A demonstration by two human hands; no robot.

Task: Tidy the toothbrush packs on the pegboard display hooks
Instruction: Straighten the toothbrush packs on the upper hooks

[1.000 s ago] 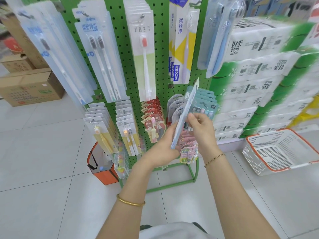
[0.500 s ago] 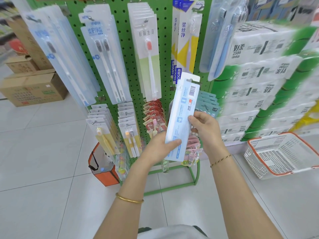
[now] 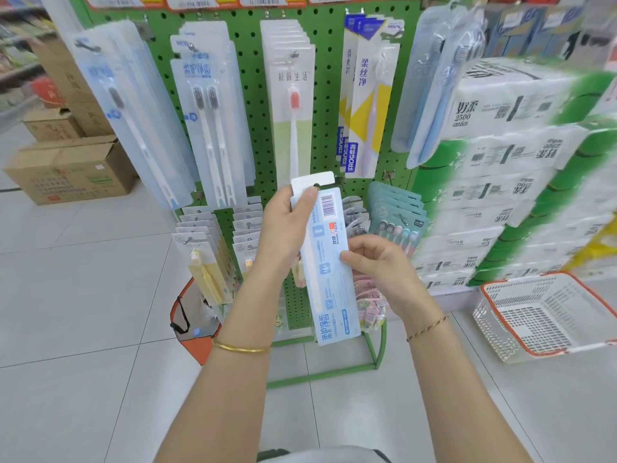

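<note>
Glossy card toothbrush pack (image 3: 329, 262)

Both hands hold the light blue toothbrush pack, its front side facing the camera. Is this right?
Not quite: the head view shows the left hand and right hand holding the light blue toothbrush pack with its barcoded back facing the camera.

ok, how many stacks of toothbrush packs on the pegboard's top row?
5, left to right: pale blue single-brush packs, twin dark-bristled packs, pink-bristled white packs, yellow-and-blue packs, clear blue-brush packs. Others may hang out of frame.
</note>
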